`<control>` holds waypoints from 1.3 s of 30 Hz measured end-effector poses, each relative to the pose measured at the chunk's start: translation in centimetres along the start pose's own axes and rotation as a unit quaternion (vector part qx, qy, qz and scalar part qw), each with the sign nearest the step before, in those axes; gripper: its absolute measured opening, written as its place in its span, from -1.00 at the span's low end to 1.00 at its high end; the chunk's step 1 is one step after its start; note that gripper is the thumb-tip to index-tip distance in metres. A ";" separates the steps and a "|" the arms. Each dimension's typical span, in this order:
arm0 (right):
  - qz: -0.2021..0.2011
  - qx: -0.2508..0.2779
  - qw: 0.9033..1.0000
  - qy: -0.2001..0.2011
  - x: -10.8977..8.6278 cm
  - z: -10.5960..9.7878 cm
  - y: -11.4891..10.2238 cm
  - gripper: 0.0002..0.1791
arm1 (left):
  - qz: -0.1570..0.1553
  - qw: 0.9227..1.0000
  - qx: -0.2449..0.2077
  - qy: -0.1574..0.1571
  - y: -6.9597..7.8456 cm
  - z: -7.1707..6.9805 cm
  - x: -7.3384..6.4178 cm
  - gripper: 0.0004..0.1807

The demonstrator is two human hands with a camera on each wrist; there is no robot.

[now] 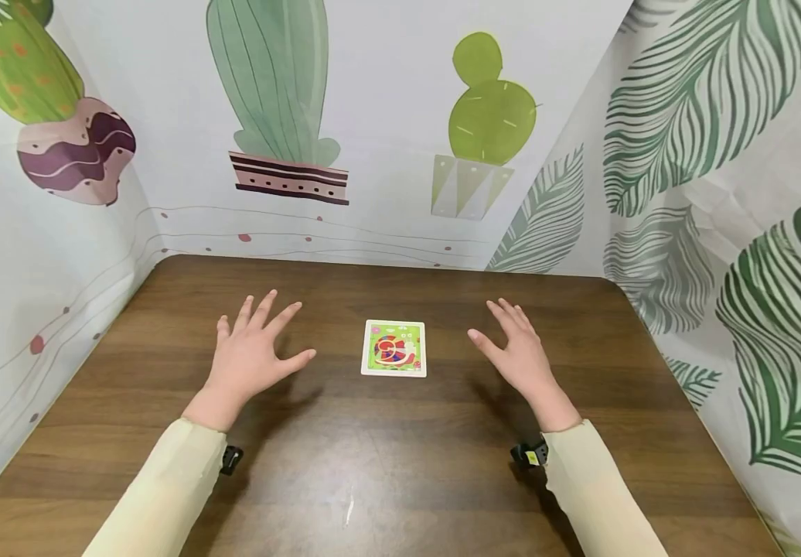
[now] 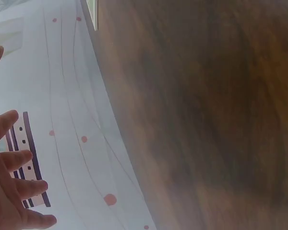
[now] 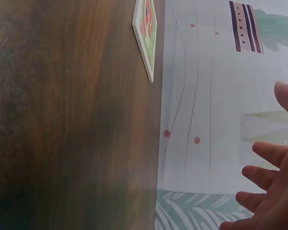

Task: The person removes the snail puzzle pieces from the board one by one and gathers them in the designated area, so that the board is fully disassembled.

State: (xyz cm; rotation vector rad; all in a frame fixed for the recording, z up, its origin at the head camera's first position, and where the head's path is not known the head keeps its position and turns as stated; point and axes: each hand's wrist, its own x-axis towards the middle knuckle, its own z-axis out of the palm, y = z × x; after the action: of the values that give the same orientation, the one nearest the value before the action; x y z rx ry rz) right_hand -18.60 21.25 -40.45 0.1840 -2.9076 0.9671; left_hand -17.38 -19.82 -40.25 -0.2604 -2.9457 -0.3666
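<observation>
A square picture board with a white border lies flat on the brown table, showing a red and blue snail on green. To its left my left hand hovers over the wood, fingers spread and holding nothing. My right hand is raised on the other side, its thumb apart from the fingers and nothing in its grasp. The right wrist view catches the board edge-on, showing its thickness. Only a thin corner of the board enters the left wrist view.
The wood-grain table reaches back to a white wall cloth printed with cacti and leaves, which also runs along both sides. Each wrist wears a dark strap below a cream sleeve.
</observation>
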 end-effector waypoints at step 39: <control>-0.031 0.076 0.996 -0.026 2.8 3.0 -0.9 -0.37 | 0.131 0.991 -0.011 -0.010 4.5 2.9 2.6 -0.25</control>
State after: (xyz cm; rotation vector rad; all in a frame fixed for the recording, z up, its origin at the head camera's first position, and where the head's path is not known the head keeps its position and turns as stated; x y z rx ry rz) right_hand -21.32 18.54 -42.03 0.3115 -2.8543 1.1908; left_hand -19.45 -14.41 -41.58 -0.6477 -2.8758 -0.3609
